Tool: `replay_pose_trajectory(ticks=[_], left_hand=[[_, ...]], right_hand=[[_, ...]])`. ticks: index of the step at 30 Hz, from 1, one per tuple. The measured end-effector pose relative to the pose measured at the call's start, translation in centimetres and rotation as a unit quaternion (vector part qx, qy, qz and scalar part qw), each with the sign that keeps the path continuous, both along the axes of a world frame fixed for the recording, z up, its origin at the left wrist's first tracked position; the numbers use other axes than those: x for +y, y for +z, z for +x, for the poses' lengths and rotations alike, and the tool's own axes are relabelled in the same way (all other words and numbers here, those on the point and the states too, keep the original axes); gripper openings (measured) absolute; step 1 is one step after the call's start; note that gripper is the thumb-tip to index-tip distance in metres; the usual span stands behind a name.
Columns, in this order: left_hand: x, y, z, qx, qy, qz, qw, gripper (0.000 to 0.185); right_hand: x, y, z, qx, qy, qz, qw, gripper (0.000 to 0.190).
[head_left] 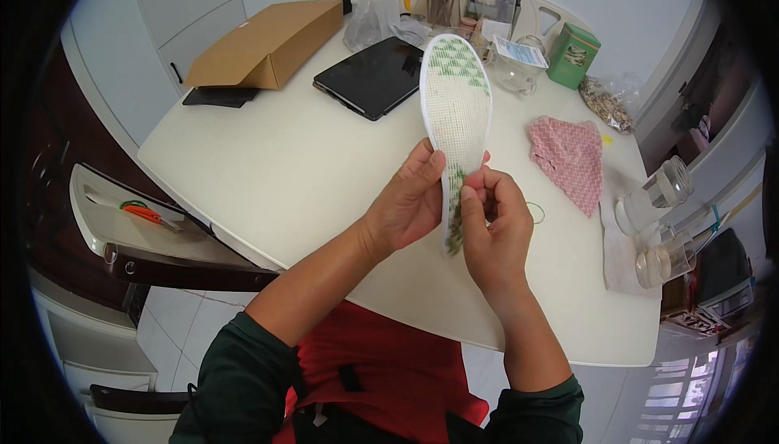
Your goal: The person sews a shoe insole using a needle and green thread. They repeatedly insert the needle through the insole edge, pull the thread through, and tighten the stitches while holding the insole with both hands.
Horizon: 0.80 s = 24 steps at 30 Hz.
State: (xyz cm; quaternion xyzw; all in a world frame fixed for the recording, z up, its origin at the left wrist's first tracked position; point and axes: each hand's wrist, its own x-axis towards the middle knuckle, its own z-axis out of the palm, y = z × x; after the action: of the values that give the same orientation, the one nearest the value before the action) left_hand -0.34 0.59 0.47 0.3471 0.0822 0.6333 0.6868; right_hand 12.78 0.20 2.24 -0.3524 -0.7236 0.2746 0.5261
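A white mesh insole (459,115) with a white bound edge is held upright above the table. Green stitches fill part of its toe end and run down its narrower lower half. My left hand (405,200) grips it by the left edge at mid-length, thumb on the front and fingers behind. At the right edge, over the green stitching, my right hand (499,219) pinches with thumb and forefinger. Whether a needle is between those fingertips is hidden. A thin loop of green thread (539,213) shows just right of that hand.
On the white table (255,170) are a cardboard box (261,42), a black tablet (377,75), a pink cloth (572,158), a green tin (574,55) and glass jars (654,194). Orange-handled scissors (143,212) lie on a chair seat (103,225) at left.
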Motion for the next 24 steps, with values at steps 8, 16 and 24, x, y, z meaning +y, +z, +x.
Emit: replay_pose_trajectory(ticks=[8, 16, 24], left_hand=[[0.5, -0.7, -0.7, 0.129, 0.091, -0.077, 0.984, 0.040], [0.5, -0.4, -0.4, 0.134, 0.132, -0.132, 0.973, 0.032], [0.8, -1.2, -0.6, 0.136, 0.151, -0.129, 0.971, 0.029]], right_hand=[[1.1, 0.1, 1.0, -0.107, -0.044, 0.088, 0.989, 0.009], [2.1, -1.1, 1.1, -0.153, -0.072, 0.129, 0.977, 0.008], [1.9, -0.8, 0.9, -0.177, -0.060, 0.136, 0.973, 0.009]])
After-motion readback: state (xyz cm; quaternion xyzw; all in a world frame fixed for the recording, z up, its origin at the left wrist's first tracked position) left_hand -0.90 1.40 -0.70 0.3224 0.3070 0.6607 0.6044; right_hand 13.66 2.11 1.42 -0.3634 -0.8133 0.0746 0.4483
